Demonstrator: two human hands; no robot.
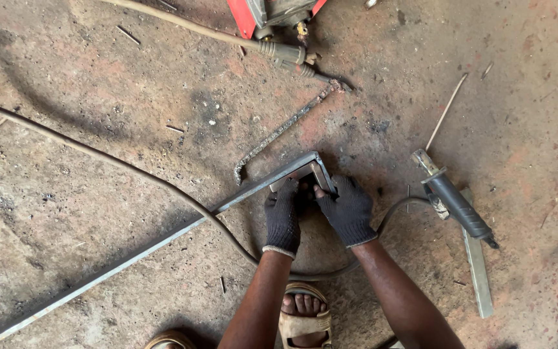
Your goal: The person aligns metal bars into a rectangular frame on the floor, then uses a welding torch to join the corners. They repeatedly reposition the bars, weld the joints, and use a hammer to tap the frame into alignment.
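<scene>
Sandals (303, 317) at the bottom, and we're watching both gloved hands pinching a short metal piece against the long steel bar's corner (309, 161) on the floor: left hand (283, 216) steadying, right hand (349, 208) pressing (squareness matters here). Beyond, the electrode holder (454, 203) is lying idle; farther off, the red welder (278, 13).

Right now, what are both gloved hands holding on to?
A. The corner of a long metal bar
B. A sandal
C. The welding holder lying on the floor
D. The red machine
A: the left hand and the right hand both grip the bar at its bent corner.
</scene>
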